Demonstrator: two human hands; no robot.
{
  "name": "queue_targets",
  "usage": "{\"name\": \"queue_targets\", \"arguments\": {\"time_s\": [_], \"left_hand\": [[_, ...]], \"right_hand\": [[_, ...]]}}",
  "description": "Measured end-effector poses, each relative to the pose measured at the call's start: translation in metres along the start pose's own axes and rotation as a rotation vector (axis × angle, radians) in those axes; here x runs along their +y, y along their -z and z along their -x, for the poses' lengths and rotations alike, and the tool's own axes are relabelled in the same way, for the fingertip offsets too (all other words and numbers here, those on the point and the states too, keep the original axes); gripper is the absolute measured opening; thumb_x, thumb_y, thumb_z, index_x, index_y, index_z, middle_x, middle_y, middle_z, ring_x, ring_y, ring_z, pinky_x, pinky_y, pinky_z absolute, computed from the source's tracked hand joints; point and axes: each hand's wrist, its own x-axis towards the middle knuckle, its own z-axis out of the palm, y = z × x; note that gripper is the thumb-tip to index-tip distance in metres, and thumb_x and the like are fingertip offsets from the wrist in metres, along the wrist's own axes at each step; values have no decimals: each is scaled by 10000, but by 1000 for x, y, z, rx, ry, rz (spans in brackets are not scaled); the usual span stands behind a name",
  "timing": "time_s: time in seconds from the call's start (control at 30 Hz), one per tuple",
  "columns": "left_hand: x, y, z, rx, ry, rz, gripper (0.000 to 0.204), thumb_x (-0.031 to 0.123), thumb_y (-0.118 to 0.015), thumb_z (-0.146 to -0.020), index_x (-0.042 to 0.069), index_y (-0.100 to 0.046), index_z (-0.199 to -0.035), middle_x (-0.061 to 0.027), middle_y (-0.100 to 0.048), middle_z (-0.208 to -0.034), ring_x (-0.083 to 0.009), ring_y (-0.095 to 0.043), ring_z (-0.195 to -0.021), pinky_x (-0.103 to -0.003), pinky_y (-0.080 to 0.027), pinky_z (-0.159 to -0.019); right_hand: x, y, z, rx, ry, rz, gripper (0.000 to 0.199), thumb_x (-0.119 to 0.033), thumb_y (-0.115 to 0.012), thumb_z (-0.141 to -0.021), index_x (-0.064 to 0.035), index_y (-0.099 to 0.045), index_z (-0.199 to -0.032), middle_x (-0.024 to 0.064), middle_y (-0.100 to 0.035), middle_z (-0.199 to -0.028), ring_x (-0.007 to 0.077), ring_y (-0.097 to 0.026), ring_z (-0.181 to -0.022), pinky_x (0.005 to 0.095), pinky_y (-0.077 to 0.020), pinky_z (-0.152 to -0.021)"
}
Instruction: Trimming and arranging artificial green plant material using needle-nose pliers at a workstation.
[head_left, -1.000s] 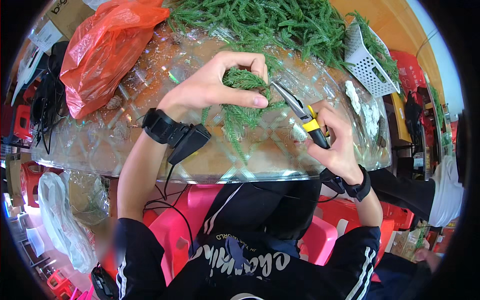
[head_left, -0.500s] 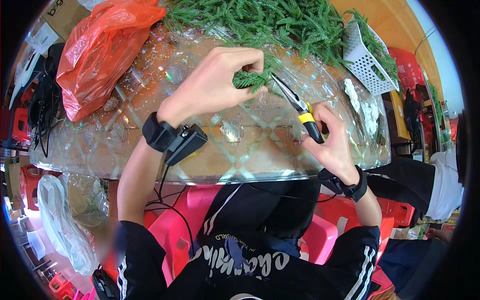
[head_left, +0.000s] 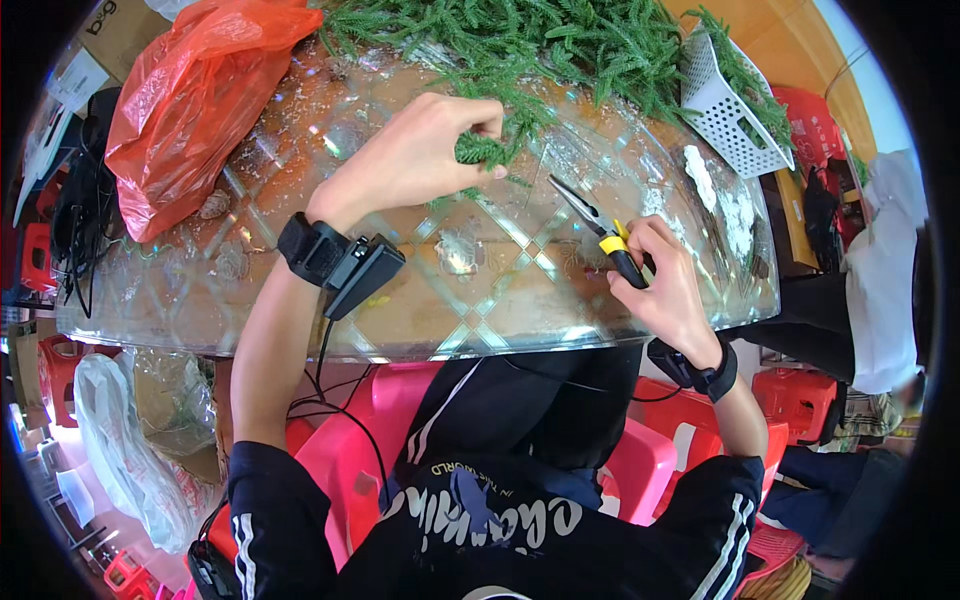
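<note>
A small green pine-like sprig is pinched between the thumb and curled fingers of my left hand, held low over the glass-topped table. My right hand grips a pair of needle-nose pliers by its black-and-yellow handles. The jaws point up and left toward the sprig, with a small gap between the tip and it. Part of the sprig is hidden behind my left fingers. A large heap of green sprigs lies just beyond my left hand.
A white perforated basket with greenery stands at the far right. Near it lie a white lump and thin dark stems. An orange-red plastic bag sits at the left. Another person in a white garment is beyond the right edge.
The pliers' tip has come away from the sprig, leaving a gap. My left hand has shifted slightly left with the sprig. The other person at the right has moved.
</note>
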Motion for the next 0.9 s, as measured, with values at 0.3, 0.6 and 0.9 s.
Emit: {"name": "queue_targets", "arguments": {"time_s": [0.3, 0.6, 0.9], "left_hand": [[8, -3, 1, -51, -96, 448, 331, 206, -718, -696, 15, -452, -751, -19, -467, -702, -101, -407, -704, -259, -352, -669], [16, -10, 4, -184, -68, 658, 347, 149, -727, -669, 53, -393, -691, -31, -505, -743, -122, -472, -757, -271, -360, -710], [22, -8, 9, -257, -33, 927, 331, 198, -732, -674, 43, -444, -719, -1, -498, -720, -93, -453, -729, -242, -354, -684]], "right_hand": [[1, -11, 3, -8, 63, 151, 215, -41, -643, -685, -6, -450, -773, 114, -409, -851, 282, -450, -754, 356, -392, -674], [-20, 4, -18, 160, 332, 420, 228, -11, -635, -706, -4, -478, -872, 148, -493, -1002, 301, -508, -903, 361, -413, -766], [-56, 3, -45, 297, 719, -169, 310, 86, -633, -704, 10, -461, -951, 153, -606, -862, 249, -572, -841, 374, -443, -789]]}}
